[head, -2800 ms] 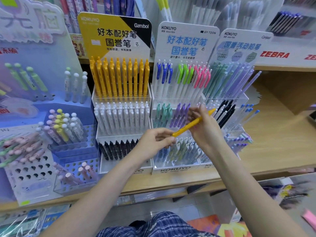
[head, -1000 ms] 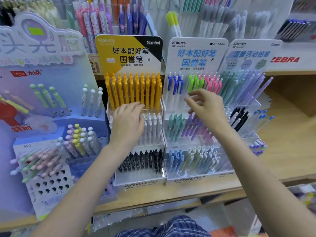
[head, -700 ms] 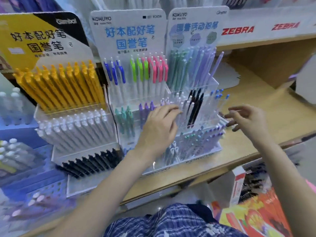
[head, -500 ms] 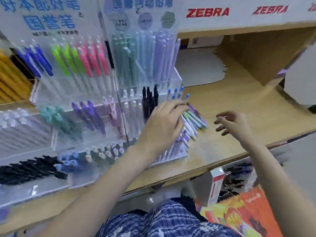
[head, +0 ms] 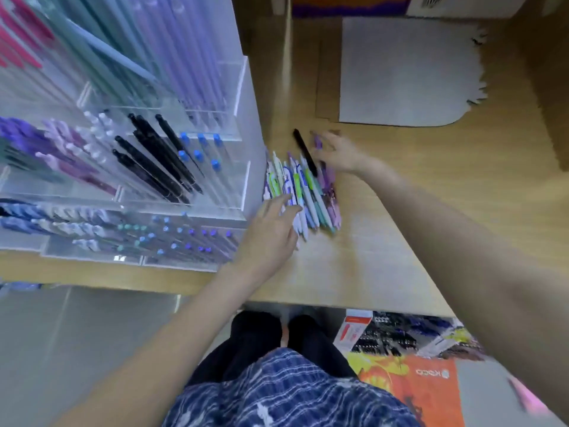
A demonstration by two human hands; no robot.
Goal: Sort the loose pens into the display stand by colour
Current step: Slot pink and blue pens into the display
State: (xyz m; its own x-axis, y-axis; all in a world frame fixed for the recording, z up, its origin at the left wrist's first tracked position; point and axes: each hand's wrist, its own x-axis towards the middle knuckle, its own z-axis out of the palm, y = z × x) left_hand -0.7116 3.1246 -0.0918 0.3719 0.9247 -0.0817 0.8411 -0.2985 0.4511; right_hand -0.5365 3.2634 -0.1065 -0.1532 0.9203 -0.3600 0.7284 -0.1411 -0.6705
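**Loose pens await sorting beside the stand**

Head view: a heap of loose pens (head: 303, 192) lies on the wooden shelf (head: 400, 211), touching the clear acrylic display stand (head: 246, 124); the left hand (head: 271, 232), fingers straight, rests on the heap; the right hand (head: 335, 155) seems to pinch a purple pen (head: 317, 142) beside a black pen (head: 303, 149), though blur obscures it; light, stiff, smooth barrels likely roll, best pinched mid-barrel.

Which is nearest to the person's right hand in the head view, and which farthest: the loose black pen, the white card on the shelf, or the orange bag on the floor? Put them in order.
1. Loose black pen: lies right beside the right hand, on its left, atop the loose pile.
2. White card: farther back on the shelf, above the hand.
3. Orange bag: down on the floor, lowest in view.
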